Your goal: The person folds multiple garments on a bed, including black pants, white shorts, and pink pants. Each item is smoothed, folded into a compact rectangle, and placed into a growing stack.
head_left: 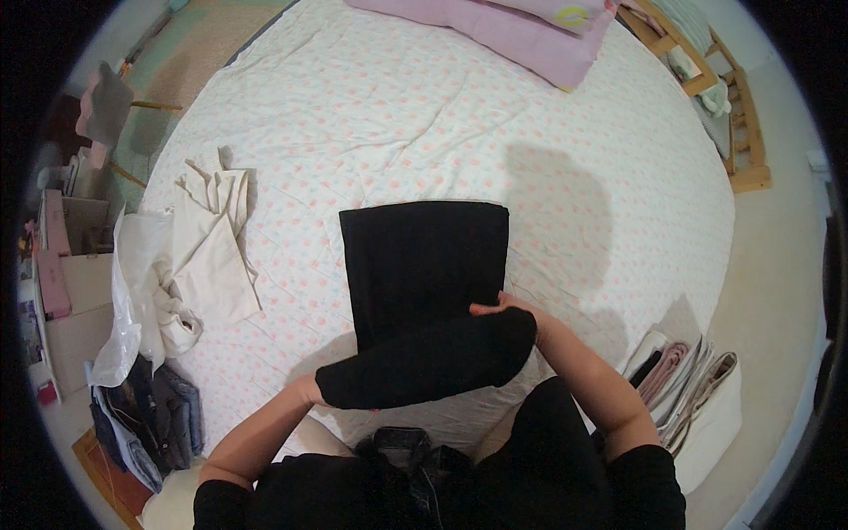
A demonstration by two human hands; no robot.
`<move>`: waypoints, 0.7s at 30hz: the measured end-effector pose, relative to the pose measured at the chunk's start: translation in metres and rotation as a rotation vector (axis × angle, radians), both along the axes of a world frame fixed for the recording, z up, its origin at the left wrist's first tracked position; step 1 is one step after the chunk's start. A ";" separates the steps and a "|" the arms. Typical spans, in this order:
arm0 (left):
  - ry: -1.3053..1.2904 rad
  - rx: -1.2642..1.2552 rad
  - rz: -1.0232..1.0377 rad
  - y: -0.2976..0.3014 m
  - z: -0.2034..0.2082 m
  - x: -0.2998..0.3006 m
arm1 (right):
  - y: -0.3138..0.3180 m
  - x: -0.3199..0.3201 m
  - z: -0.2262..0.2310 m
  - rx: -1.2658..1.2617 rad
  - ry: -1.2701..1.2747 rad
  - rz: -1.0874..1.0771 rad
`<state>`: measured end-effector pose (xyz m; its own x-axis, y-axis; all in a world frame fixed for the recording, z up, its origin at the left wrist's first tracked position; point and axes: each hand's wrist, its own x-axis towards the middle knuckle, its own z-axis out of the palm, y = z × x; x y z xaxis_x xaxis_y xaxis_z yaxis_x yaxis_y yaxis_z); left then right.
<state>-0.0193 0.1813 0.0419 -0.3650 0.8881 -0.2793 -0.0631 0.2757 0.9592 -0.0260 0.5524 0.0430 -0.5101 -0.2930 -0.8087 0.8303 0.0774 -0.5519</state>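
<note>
On the white bed [424, 150] with little pink spots, a black cloth [428, 256] is being folded, it seems, with its far part being left flat and its near end [428, 362] being held up in front of the person. Whether the cloth is being pinched cannot be told, as the left hand [307, 389] is being mostly hidden by it and only a bit of the right hand [505, 303] is being shown past its edge. Next, the raised end is probably needing to be laid evenly over the flat part and smoothed.
</note>
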 end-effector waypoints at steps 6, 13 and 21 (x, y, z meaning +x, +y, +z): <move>-0.377 0.083 -0.093 -0.003 -0.032 0.001 | -0.018 0.008 -0.020 0.108 0.100 -0.010; -0.478 0.085 -0.204 0.005 -0.027 -0.010 | -0.021 -0.005 -0.011 0.255 0.244 -0.149; -0.267 0.162 -0.339 0.023 0.009 -0.024 | -0.013 -0.040 0.025 -0.532 0.392 -0.452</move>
<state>-0.0433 0.2043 0.0504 0.0193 0.9849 -0.1718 -0.2458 0.1713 0.9541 -0.0658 0.5391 0.0680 -0.8896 -0.2858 -0.3563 0.4566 -0.5758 -0.6782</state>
